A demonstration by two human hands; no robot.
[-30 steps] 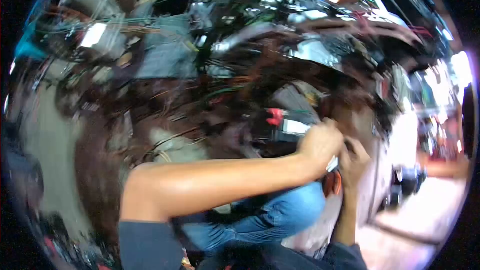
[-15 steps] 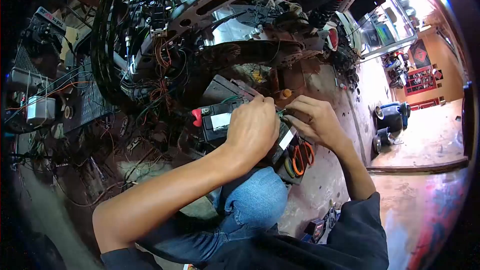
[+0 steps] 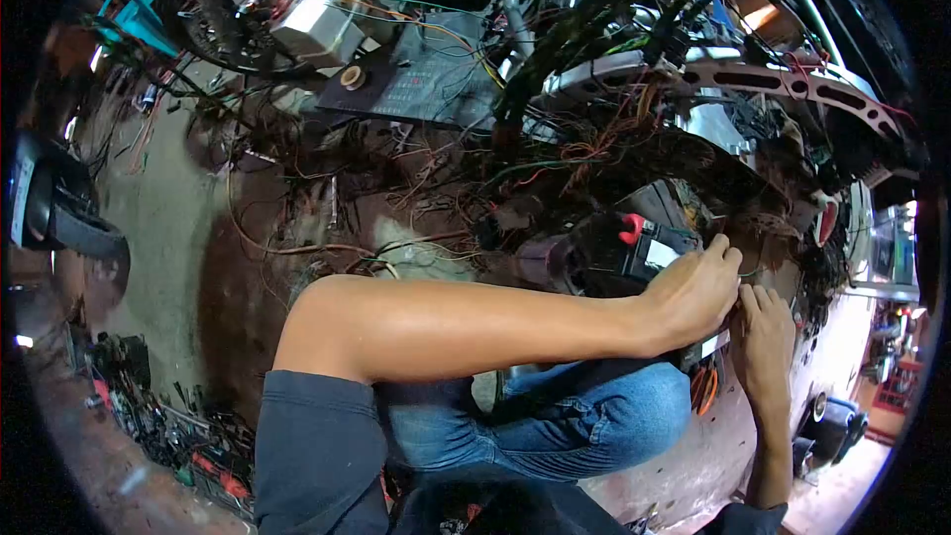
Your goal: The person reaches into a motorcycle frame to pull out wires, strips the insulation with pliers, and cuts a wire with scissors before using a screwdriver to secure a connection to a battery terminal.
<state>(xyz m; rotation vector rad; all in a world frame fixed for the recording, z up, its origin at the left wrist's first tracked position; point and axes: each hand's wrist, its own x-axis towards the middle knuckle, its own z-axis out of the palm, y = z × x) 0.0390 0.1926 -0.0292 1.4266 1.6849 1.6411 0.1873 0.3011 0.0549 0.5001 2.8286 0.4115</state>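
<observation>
My left hand (image 3: 696, 285) is closed over the right side of a black battery (image 3: 641, 266), its fingers curled and what they hold hidden from me. A red terminal cap (image 3: 631, 228) and a white label show on the battery's top. Close beside it, my right hand (image 3: 766, 337) has its fingers pressed together near the left fingertips; whatever is between them is too small to name. Just below the hands, orange-handled scissors or pliers (image 3: 704, 391) are partly hidden by my knee.
Bundles of loose wires (image 3: 604, 144) hang from a vehicle frame (image 3: 763, 79) ahead. A dark flat panel (image 3: 411, 79) with a tape roll (image 3: 352, 77) lies at the upper middle. Cables (image 3: 327, 250) cross the stained floor. A tyre (image 3: 84, 238) stands at the far left.
My view has swung to the left, so the hands and battery now appear farther right. Both hands stay close together beside the battery. A bit of green wire seen near my right fingertips is now hidden.
</observation>
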